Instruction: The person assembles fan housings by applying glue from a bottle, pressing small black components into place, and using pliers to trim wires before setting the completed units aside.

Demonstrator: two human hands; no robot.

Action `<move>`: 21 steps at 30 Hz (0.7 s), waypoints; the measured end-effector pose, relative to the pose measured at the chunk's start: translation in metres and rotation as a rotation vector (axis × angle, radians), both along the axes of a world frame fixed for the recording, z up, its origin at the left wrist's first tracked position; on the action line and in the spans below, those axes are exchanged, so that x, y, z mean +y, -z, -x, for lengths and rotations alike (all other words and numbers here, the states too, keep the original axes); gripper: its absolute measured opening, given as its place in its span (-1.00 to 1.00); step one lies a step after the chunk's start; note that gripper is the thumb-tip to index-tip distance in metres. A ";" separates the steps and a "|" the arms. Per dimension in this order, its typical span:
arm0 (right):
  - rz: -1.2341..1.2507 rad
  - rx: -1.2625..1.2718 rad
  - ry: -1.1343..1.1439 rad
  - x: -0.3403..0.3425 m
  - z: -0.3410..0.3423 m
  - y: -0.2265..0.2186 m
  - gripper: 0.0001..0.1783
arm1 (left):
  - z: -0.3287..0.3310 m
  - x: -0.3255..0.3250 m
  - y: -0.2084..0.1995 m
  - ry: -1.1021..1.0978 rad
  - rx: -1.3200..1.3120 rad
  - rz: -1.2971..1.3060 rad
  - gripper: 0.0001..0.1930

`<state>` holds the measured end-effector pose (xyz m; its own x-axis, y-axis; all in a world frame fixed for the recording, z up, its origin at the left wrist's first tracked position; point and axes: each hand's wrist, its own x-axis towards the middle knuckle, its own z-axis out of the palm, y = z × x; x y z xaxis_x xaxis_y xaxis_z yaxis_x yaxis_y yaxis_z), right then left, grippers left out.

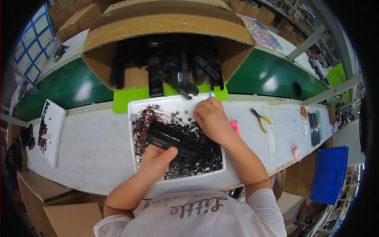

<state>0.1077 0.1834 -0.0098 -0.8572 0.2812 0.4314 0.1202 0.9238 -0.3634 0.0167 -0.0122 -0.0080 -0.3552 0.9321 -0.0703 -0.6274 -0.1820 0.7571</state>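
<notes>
My left hand (154, 162) grips a long black plastic housing (167, 141), thumb on its near side, and holds it tilted above a white foam tray (131, 106). In the tray lie many small black parts (209, 152), with red and black wired pieces (144, 122) heaped toward the left. My right hand (211, 118) is over the tray's far right corner, its fingers curled together. A small blue tip (210, 94) shows just beyond those fingers; whether it is in the hand I cannot tell. What the fingertips hold, if anything, is hidden.
Behind the tray, an open cardboard box (169, 23) full of black housings (179, 73) lies on a light green board (120, 102). Pliers with yellow handles (260, 120) and a pink item (235, 127) are to the right. Another white tray (55, 134) stands far left.
</notes>
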 end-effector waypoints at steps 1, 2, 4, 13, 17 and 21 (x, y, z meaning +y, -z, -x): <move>0.072 0.067 -0.021 -0.002 0.001 -0.003 -0.89 | 0.001 0.003 -0.002 0.052 -0.071 -0.058 -0.56; 0.374 -0.015 0.002 -0.012 0.001 -0.020 -0.92 | 0.001 0.004 -0.002 0.040 -0.071 -0.059 -0.56; 0.710 -0.035 -0.030 -0.029 -0.007 -0.037 -0.95 | -0.002 0.005 -0.003 -0.001 -0.016 -0.107 -0.53; 0.394 0.114 -0.203 -0.038 -0.020 -0.046 -0.81 | 0.000 0.002 -0.005 0.054 -0.050 -0.096 -0.37; 0.289 0.131 -0.257 -0.038 -0.023 -0.048 -0.75 | 0.006 0.001 0.000 0.123 -0.253 -0.089 -0.37; 0.153 0.166 -0.267 -0.034 -0.024 -0.043 -0.78 | 0.004 0.004 -0.001 0.129 -0.363 -0.113 -0.42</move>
